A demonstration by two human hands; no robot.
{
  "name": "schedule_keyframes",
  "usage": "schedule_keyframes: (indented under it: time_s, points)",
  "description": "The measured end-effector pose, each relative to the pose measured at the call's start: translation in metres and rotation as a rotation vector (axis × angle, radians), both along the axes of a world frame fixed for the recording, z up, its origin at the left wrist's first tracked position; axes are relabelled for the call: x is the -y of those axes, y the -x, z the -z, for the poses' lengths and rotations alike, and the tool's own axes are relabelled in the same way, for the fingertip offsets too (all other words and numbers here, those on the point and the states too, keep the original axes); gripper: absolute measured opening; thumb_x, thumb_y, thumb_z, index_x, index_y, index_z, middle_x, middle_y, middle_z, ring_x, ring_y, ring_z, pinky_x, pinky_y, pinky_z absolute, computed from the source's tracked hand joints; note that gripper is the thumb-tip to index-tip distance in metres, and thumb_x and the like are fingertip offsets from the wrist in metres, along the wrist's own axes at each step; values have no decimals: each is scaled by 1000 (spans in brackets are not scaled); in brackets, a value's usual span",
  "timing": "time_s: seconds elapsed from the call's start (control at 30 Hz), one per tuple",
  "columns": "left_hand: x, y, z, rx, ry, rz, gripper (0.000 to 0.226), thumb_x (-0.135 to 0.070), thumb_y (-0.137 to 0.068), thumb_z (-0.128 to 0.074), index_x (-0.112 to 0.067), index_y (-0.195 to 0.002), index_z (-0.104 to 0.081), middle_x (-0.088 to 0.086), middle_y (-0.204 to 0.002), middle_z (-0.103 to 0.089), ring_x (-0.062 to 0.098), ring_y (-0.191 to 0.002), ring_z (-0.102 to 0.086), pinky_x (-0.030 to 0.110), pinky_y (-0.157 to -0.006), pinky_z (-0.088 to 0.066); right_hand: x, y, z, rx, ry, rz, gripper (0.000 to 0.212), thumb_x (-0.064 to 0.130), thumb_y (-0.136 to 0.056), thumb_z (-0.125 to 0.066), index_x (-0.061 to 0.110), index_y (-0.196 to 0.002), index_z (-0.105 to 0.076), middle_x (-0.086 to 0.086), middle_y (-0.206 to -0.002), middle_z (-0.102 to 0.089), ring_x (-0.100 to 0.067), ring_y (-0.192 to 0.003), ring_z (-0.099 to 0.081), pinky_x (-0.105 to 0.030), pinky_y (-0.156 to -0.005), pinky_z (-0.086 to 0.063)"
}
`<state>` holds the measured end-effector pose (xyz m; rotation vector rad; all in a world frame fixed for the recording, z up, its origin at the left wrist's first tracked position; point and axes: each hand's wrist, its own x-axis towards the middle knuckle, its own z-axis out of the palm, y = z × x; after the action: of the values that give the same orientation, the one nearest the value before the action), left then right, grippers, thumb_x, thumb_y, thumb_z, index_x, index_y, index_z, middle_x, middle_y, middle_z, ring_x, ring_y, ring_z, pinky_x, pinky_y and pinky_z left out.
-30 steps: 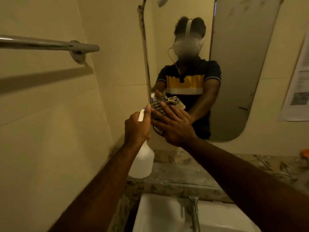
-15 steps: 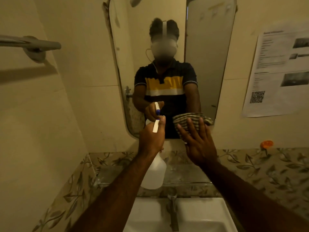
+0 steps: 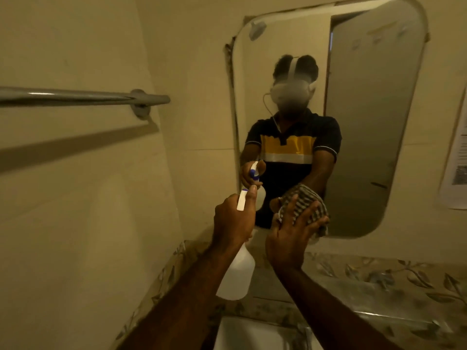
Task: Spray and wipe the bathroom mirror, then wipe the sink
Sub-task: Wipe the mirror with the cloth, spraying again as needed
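A metal towel rail (image 3: 75, 97) runs along the tiled wall at far left. Your left hand (image 3: 233, 218) is wrapped tight around the neck of a white spray bottle (image 3: 237, 276), forefinger stretched along the sprayer head, whose blue-tipped nozzle points at the glass; the bottle's body hangs below your wrist, above the leaf-patterned counter (image 3: 404, 286). Just beside it, your right hand (image 3: 290, 238) has its fingers (image 3: 307, 217) spread wide and flat over a bunched striped cloth (image 3: 303, 200), pressing it against the lower part of the mirror (image 3: 374, 122), near its bottom edge. The mirror, rounded at the corners, hangs on the wall above the counter and reflects both hands and a striped shirt. A white sink (image 3: 247, 334) shows at the bottom edge, below your forearms. A printed sheet (image 3: 457, 168) is fixed to the wall at far right.
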<state>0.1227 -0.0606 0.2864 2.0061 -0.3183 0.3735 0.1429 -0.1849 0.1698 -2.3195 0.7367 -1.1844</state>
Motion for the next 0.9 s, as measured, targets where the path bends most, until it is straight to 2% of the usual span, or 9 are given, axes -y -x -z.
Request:
schedule_keyframes:
  time_s: [0.03,0.1,0.17,0.27,0.33,0.47,0.6,0.8,0.9]
  points:
    - [-8,-5,-5,2,-2,-26,46,-60,-96,-42,-23,-74,-57,-5,-64,-62,15,-58,-66,39,-60,-63,-7,-3,-1,-37,77,-76,72,44,-101,-39,32,-163,-4,-17,-170,14,-58,-150,12,-80,-114,-14]
    - [-23,-13,-15,5,12,-70,46,-60,-96,-43,-21,-81,-61,-5,-67,-63,15,-62,-66,40,-63,-63,-17,-7,-5,-115,369,-260,73,55,-100,-35,35,-163,-6,-11,-171,13,-49,-152,18,-71,-120,4]
    - [-35,-19,-23,20,29,-94,48,-61,-96,-43,-19,-85,-65,-6,-69,-63,15,-64,-66,40,-65,-63,-19,-16,-16,-182,667,-410,77,67,-97,-35,36,-163,-11,-3,-173,5,-39,-156,17,-65,-123,-2]
    - [-46,-24,-35,66,44,-105,48,-63,-95,-42,-24,-76,-61,-4,-69,-66,17,-62,-67,38,-62,-63,-13,-29,-50,-185,852,-426,76,70,-97,-34,34,-162,-17,5,-172,-7,-31,-158,8,-60,-123,-17]
    - [-50,-24,-43,88,60,-100,48,-63,-95,-41,-24,-78,-62,-2,-69,-66,17,-59,-67,33,-54,-60,-9,-33,-75,-147,915,-393,74,69,-99,-33,33,-163,-18,5,-172,-10,-31,-159,3,-58,-123,-18]
    - [-52,-21,-62,106,74,-82,52,-61,-97,-40,-16,-86,-64,-1,-68,-65,14,-54,-65,17,-36,-45,-6,-41,-138,-27,997,-314,71,66,-101,-34,35,-162,-20,3,-172,-10,-33,-159,1,-57,-126,-12]
    - [-45,-18,-87,167,103,-47,52,-61,-97,-43,-17,-81,-64,0,-66,-64,16,-52,-66,19,-37,-47,-1,-49,-222,25,1054,-236,68,68,-101,-20,36,-162,-19,2,-172,-9,-37,-158,3,-57,-126,-7]
    - [-24,-14,-150,294,143,-28,57,-65,-96,-40,-16,-80,-66,-2,-64,-64,16,-55,-67,28,-47,-56,13,-46,-313,104,1034,-156,75,72,-97,-31,38,-162,-18,-1,-172,-10,-42,-156,-4,-59,-124,-3]
    - [-11,-5,-174,340,179,-4,55,-59,-98,-42,-12,-85,-67,-3,-66,-63,12,-54,-63,15,-36,-45,24,-37,-332,146,975,-123,72,70,-97,-31,40,-161,-17,-1,-172,-10,-42,-157,-5,-58,-123,-1]
